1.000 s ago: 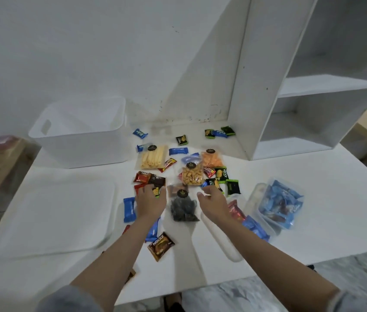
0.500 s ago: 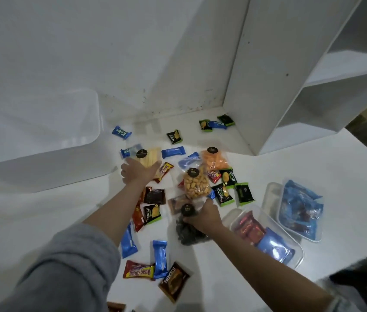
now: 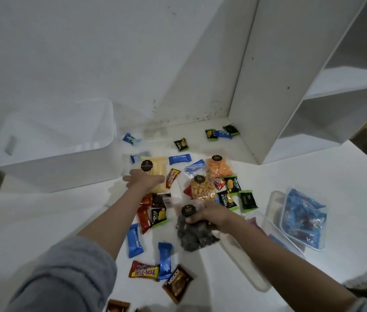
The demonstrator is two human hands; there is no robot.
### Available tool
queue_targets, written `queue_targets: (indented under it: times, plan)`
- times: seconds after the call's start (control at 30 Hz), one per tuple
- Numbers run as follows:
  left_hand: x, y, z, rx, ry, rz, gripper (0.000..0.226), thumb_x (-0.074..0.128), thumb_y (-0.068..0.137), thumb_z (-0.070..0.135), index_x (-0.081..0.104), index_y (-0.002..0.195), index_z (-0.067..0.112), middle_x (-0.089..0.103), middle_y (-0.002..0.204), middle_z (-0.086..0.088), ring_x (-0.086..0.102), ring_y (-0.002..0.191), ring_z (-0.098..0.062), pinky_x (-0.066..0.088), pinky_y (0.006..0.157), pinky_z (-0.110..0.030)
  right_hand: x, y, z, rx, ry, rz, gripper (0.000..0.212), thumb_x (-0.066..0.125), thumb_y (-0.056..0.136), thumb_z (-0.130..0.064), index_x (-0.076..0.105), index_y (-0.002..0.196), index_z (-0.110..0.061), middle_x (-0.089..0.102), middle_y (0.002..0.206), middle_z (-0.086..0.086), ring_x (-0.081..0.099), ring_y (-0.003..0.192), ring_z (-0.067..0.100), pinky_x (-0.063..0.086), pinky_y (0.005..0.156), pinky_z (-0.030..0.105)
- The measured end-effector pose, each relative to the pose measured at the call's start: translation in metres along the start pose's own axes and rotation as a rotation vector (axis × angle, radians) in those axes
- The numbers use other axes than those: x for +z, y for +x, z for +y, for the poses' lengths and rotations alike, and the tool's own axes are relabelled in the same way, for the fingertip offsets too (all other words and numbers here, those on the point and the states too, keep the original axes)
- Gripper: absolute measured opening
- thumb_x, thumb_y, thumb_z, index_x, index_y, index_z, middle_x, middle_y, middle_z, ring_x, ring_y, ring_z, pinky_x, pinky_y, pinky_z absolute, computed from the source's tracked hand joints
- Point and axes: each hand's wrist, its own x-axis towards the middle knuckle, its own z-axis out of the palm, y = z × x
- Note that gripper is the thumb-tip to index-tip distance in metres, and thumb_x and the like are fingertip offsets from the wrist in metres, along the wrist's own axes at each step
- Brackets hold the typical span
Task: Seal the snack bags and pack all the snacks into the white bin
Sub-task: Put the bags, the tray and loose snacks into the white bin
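Observation:
Many small snack packets lie scattered on the white table (image 3: 313,188). My left hand (image 3: 144,180) lies on a clear bag of pale yellow sticks (image 3: 155,167) beside the white bin (image 3: 60,167); its fingers reach over the bag's lower part. My right hand (image 3: 209,216) grips the top of a clear bag of dark snacks (image 3: 194,236) just under its black sticker. Two more clear bags lie beyond it, one of tan nuts (image 3: 202,188) and one of orange snacks (image 3: 219,167).
A white shelf unit (image 3: 279,86) stands at the back right against the wall. A clear tub of blue packets (image 3: 303,219) and a second clear tub (image 3: 259,251) sit at the right, partly under my right forearm. Blue, red and brown bars lie near the front edge.
My left hand went from the packets in the middle out to the yellow bag near the bin. My right hand closed on the dark bag. The camera leaned forward and down.

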Motion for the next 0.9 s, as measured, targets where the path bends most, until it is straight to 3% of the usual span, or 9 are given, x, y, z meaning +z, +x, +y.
queue_targets:
  times: [0.1, 0.3, 0.4, 0.47, 0.57, 0.67, 0.77, 0.83, 0.9]
  plan:
    - [-0.019, -0.019, -0.008, 0.034, -0.134, -0.004, 0.103, 0.079, 0.065, 0.043, 0.021, 0.141, 0.005, 0.022, 0.14, -0.019, 0.034, 0.128, -0.034, 0.044, 0.1, -0.038, -0.003, -0.01, -0.02, -0.112, 0.074, -0.004, 0.057, 0.085, 0.058, -0.007, 0.061, 0.11, -0.002, 0.068, 0.108, 0.016, 0.064, 0.102, 0.031, 0.053, 0.092, 0.046]
    - [-0.057, -0.062, -0.014, 0.209, -0.348, 0.079, 0.086, 0.084, 0.067, 0.031, 0.033, 0.132, 0.007, 0.026, 0.132, -0.013, 0.035, 0.103, -0.018, 0.038, 0.086, -0.026, -0.01, -0.032, -0.053, -0.405, 0.123, 0.112, 0.049, 0.083, 0.066, -0.01, 0.063, 0.111, -0.015, 0.065, 0.116, 0.011, 0.063, 0.104, 0.029, 0.051, 0.093, 0.051]
    - [-0.076, -0.074, -0.018, 0.259, -0.37, 0.13, 0.083, 0.084, 0.066, 0.031, 0.035, 0.13, 0.01, 0.026, 0.131, -0.011, 0.035, 0.105, -0.017, 0.036, 0.087, -0.026, -0.006, -0.038, -0.068, -0.41, 0.224, 0.172, 0.048, 0.082, 0.07, -0.022, 0.06, 0.113, -0.021, 0.06, 0.121, 0.011, 0.061, 0.106, 0.034, 0.054, 0.086, 0.054]
    - [-0.09, -0.077, -0.02, 0.281, -0.385, 0.16, 0.088, 0.085, 0.065, 0.034, 0.034, 0.134, 0.011, 0.026, 0.134, -0.01, 0.032, 0.106, -0.014, 0.035, 0.088, -0.027, 0.002, -0.039, -0.078, -0.392, 0.262, 0.244, 0.035, 0.075, 0.077, -0.034, 0.062, 0.108, -0.025, 0.057, 0.119, 0.01, 0.057, 0.108, 0.035, 0.054, 0.084, 0.055]
    - [-0.115, -0.077, -0.024, 0.307, -0.419, 0.194, 0.094, 0.084, 0.066, 0.038, 0.031, 0.138, 0.012, 0.025, 0.139, -0.01, 0.033, 0.119, -0.017, 0.034, 0.092, -0.028, 0.02, -0.038, -0.097, -0.359, 0.281, 0.324, 0.03, 0.064, 0.082, -0.047, 0.063, 0.103, -0.025, 0.06, 0.114, 0.012, 0.056, 0.107, 0.035, 0.054, 0.083, 0.055]
    - [-0.145, -0.066, -0.03, 0.347, -0.419, 0.228, 0.094, 0.083, 0.065, 0.042, 0.031, 0.138, 0.012, 0.025, 0.139, -0.01, 0.033, 0.117, -0.016, 0.034, 0.095, -0.029, 0.041, -0.033, -0.124, -0.358, 0.322, 0.391, 0.031, 0.06, 0.088, -0.044, 0.063, 0.106, -0.019, 0.06, 0.11, 0.01, 0.055, 0.106, 0.032, 0.051, 0.088, 0.05]
    - [-0.18, -0.047, -0.039, 0.409, -0.386, 0.238, 0.095, 0.081, 0.067, 0.045, 0.03, 0.139, 0.012, 0.025, 0.139, -0.009, 0.033, 0.125, -0.019, 0.035, 0.096, -0.029, 0.064, -0.024, -0.156, -0.41, 0.37, 0.438, 0.027, 0.061, 0.088, -0.04, 0.067, 0.094, -0.015, 0.065, 0.102, 0.007, 0.058, 0.099, 0.028, 0.049, 0.094, 0.052]
    - [-0.2, -0.034, -0.043, 0.437, -0.366, 0.241, 0.092, 0.081, 0.067, 0.046, 0.031, 0.137, 0.012, 0.026, 0.138, -0.009, 0.036, 0.115, -0.018, 0.035, 0.093, -0.028, 0.075, -0.022, -0.175, -0.44, 0.394, 0.47, 0.024, 0.061, 0.089, -0.039, 0.069, 0.091, -0.016, 0.066, 0.098, 0.005, 0.058, 0.09, 0.022, 0.05, 0.093, 0.048]
    - [-0.226, -0.015, -0.046, 0.483, -0.336, 0.237, 0.088, 0.081, 0.067, 0.045, 0.035, 0.134, 0.012, 0.03, 0.136, -0.008, 0.033, 0.103, -0.013, 0.035, 0.09, -0.027, 0.091, -0.017, -0.2, -0.46, 0.437, 0.491, 0.02, 0.06, 0.09, -0.038, 0.069, 0.088, -0.019, 0.066, 0.099, 0.003, 0.059, 0.093, 0.022, 0.051, 0.093, 0.046]
